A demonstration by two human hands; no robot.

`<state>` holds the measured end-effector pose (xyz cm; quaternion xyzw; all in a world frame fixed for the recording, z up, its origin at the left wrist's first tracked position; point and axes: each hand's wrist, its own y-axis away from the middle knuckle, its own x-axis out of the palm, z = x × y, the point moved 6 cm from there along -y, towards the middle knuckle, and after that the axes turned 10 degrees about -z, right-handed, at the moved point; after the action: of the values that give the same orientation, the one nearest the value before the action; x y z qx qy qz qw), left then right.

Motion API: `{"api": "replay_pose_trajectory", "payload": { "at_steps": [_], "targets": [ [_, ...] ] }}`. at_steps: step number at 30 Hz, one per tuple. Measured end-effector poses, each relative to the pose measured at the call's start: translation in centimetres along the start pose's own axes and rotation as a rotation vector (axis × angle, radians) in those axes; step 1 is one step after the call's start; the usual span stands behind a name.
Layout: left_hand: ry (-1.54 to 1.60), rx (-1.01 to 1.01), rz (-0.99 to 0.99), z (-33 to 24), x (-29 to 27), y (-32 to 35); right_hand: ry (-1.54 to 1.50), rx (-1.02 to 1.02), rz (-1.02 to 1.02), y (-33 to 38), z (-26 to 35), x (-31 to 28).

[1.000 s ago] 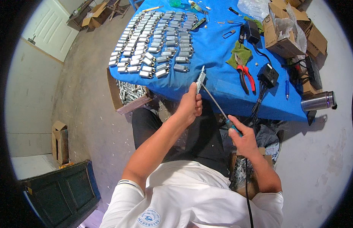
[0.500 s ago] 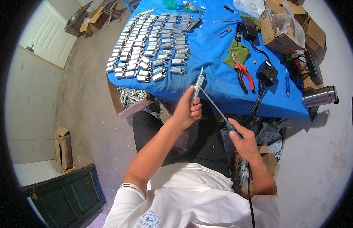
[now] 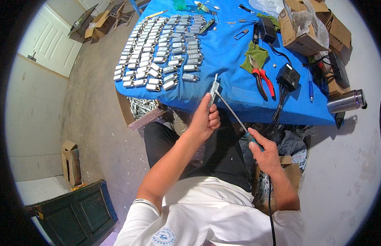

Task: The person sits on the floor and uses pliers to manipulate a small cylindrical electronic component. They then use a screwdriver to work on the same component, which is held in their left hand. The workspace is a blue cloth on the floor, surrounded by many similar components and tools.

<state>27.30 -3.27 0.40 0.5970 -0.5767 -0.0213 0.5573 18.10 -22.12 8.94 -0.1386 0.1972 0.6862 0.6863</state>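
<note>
Just off the table's near edge, my left hand (image 3: 206, 119) is closed round a slim silver metal part (image 3: 214, 89). A thin pin sticks up from its far end; the lower portion is hidden by my fingers. My right hand (image 3: 265, 151) grips the teal handle of a screwdriver (image 3: 233, 112). Its long shaft slants up and left, and the tip meets the side of the metal part. Whether the tip sits in a slot is too small to tell. Beyond my left hand, rows of small silver metal blocks (image 3: 157, 51) with brass-coloured ends lie on the blue cloth (image 3: 223, 53).
Red-and-black pliers (image 3: 262, 80) rest partly on a green rag (image 3: 256, 55). To the right are a black adapter (image 3: 288, 78), a blue pen (image 3: 310, 90), a steel flask (image 3: 345, 102) and a cardboard box (image 3: 299, 37). A box of silver parts (image 3: 141, 107) stands below the table's left corner.
The view has shifted very slightly. Both hands keep their holds, and the screwdriver tip stays against the metal part.
</note>
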Motion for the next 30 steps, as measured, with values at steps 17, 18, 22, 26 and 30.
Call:
{"api": "replay_pose_trajectory", "payload": {
  "at_steps": [17, 18, 22, 26, 30],
  "targets": [
    [-0.069, 0.022, -0.089, 0.4, 0.6, 0.7, -0.126, 0.216, 0.1, -1.0, -0.1, -1.2],
    [-0.071, 0.026, -0.092, 0.3, 0.7, 0.6, -0.151, 0.226, 0.096, -1.1, -0.4, -1.0],
    [-0.081, 0.039, -0.096, 0.1, 0.7, 0.4, -0.267, 0.282, 0.114, -1.1, -1.4, -0.1],
    [-0.124, 0.064, -0.088, 0.2, 0.5, 0.2, -0.439, 0.367, 0.129, -0.9, -1.8, 0.3],
    [-0.163, 0.098, -0.106, 0.0, 0.8, 0.4, -0.472, 0.457, 0.16, -0.8, -0.6, 0.3]
  ]
}}
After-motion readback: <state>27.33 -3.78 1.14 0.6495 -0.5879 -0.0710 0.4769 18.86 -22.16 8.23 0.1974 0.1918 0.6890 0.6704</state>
